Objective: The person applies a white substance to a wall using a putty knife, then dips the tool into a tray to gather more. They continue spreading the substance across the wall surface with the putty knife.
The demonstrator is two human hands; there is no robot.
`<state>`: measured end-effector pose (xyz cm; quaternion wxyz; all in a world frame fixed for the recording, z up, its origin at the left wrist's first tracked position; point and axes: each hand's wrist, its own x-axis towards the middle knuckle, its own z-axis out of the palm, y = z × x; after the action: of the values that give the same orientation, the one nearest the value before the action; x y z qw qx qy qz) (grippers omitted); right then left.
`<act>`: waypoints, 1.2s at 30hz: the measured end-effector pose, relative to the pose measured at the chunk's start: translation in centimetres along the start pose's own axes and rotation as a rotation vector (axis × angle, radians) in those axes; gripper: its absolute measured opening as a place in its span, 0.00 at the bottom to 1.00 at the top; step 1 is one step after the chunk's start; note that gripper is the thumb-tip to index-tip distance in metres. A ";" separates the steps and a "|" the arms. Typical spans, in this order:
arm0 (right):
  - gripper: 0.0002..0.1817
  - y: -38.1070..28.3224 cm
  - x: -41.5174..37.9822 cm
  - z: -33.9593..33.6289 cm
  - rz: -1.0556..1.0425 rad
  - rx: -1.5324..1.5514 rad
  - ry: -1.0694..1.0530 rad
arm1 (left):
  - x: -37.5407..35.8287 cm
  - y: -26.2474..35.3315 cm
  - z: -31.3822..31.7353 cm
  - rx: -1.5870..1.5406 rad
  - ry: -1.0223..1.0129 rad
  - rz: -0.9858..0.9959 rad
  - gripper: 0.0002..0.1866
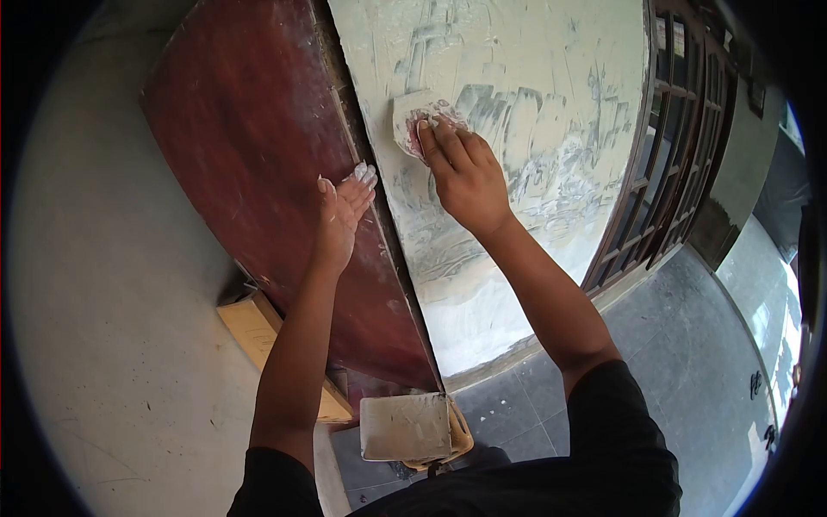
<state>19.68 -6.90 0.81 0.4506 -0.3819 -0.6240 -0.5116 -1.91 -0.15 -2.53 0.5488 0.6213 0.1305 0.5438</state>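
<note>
My right hand [469, 177] grips a putty scraper [407, 121], its flat face smeared with white putty and some red showing through. The scraper lies against the pale wall [551, 52], which has streaks of grey and white putty over it. Open, with the palm towards me, my left hand [343, 211] is raised by the edge of a dark red door [250, 129]. White putty coats its fingertips, and nothing is held in it.
A putty-smeared flat board [405, 428] rests on a yellowish container [463, 435] below my hands. A cardboard box [250, 327] stands by the door's foot. On the right are wooden framed glass doors [663, 129] and a grey tiled floor [663, 327].
</note>
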 end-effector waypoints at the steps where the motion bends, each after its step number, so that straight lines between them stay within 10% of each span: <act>1: 0.24 0.0 -0.7 0.9 -0.036 -0.047 -0.050 | 0.1 -0.2 -0.2 -0.041 0.001 0.009 0.52; 28: 0.21 2.0 -6.8 0.6 -0.337 0.002 -0.231 | 0.0 -2.3 -2.3 -0.160 -0.130 0.110 0.43; 36: 0.22 3.1 0.9 0.8 -0.271 -0.010 -0.004 | -0.2 -2.8 -2.7 -0.121 -0.149 0.124 0.43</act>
<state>22.14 -5.52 2.55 0.3740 -0.2972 -0.6685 -0.5700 -3.00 2.19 -5.52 0.5587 0.6326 0.0179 0.5361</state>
